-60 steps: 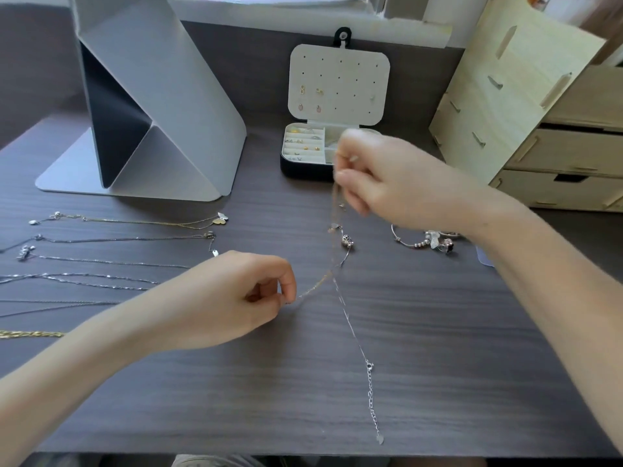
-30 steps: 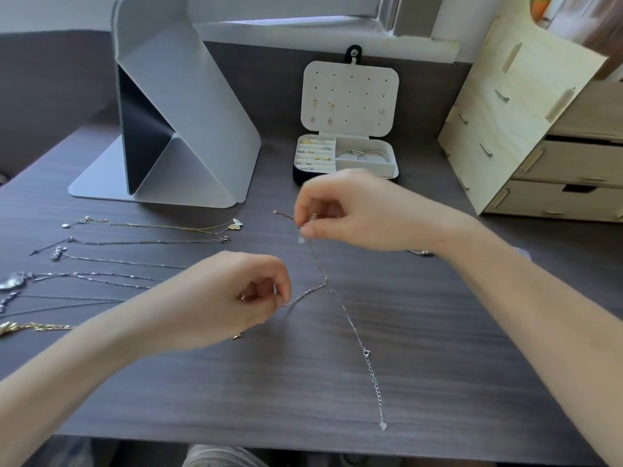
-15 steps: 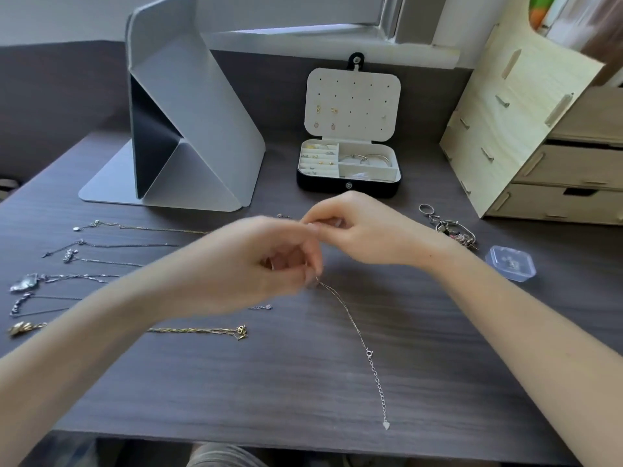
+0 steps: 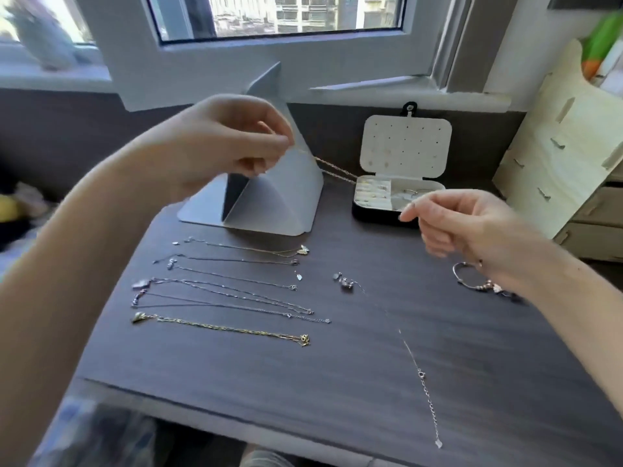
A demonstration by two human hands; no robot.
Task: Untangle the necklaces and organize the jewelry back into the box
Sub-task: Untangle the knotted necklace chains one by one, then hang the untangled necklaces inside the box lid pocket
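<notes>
Head view: we see the left hand (image 4: pixel 229 143) raised, its thumb and fingertips pinching one end of a gold chain (image 4: pixel 333 170), which runs taut to the right towards the open jewelry box (image 4: pixel 371 215). The right hand (image 4: pixel 472 230) hovers just in front of that box with its fingers loosely curled; we cannot tell whether it holds anything. Below the left hand, a row of necklaces (image 4: pixel 229 295) lies straightened on the counter (image 4: pixel 337 392). Between the hands, nearer us, a thin silver chain (image 4: pixel 413 357) lies stretched out. A bracelet (image 4: pixel 488 285) rests beneath the right wrist. Behind the left hand stands a folded grey stand (image 4: pixel 286 203).
</notes>
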